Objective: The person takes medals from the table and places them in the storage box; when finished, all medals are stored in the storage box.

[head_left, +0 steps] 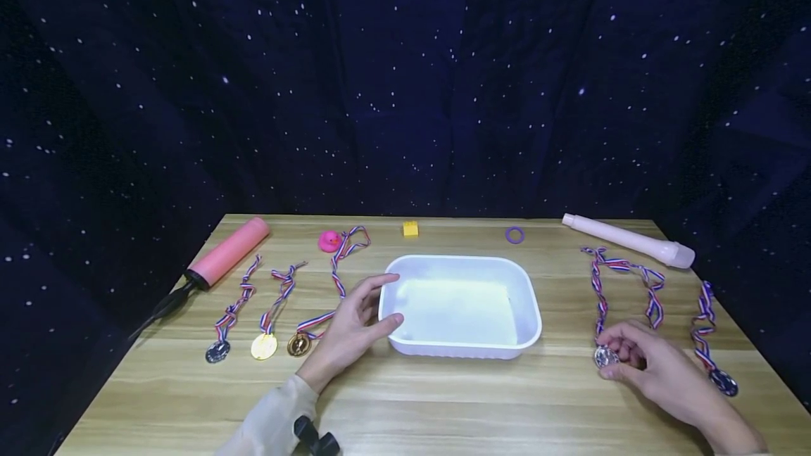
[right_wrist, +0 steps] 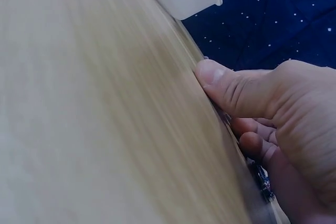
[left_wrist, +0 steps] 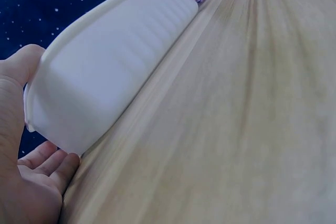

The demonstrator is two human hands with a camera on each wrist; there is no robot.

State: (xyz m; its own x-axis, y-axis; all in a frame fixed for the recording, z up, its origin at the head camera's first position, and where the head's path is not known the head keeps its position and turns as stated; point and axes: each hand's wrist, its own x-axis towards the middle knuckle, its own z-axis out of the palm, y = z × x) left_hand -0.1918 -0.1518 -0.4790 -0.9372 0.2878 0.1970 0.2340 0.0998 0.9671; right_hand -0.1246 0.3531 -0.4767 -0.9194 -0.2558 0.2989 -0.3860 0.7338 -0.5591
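A white plastic basin (head_left: 462, 352) stands upright on the wooden table. My left hand (head_left: 348, 333) holds its left end, with the thumb over the rim and other fingers around the side; the left wrist view shows fingers (left_wrist: 50, 166) low against its wall. To the right, my right hand (head_left: 662, 375) has thumb and fingers at the edges of a silver medal (head_left: 606, 357), whose striped ribbon (head_left: 597, 287) stretches toward the back. In the right wrist view, the thumb (right_wrist: 212, 74) is close to the tabletop and the hand mostly hides the medal.
Left of the basin lie a dark medal (head_left: 217, 351), a gold medal (head_left: 264, 346), a bronze medal (head_left: 299, 345) and a pink pump (head_left: 231, 252). A pink duck (head_left: 329, 241), yellow block (head_left: 410, 229), purple ring (head_left: 514, 234), pale tube (head_left: 624, 239) and another dark medal (head_left: 724, 382) lie around.
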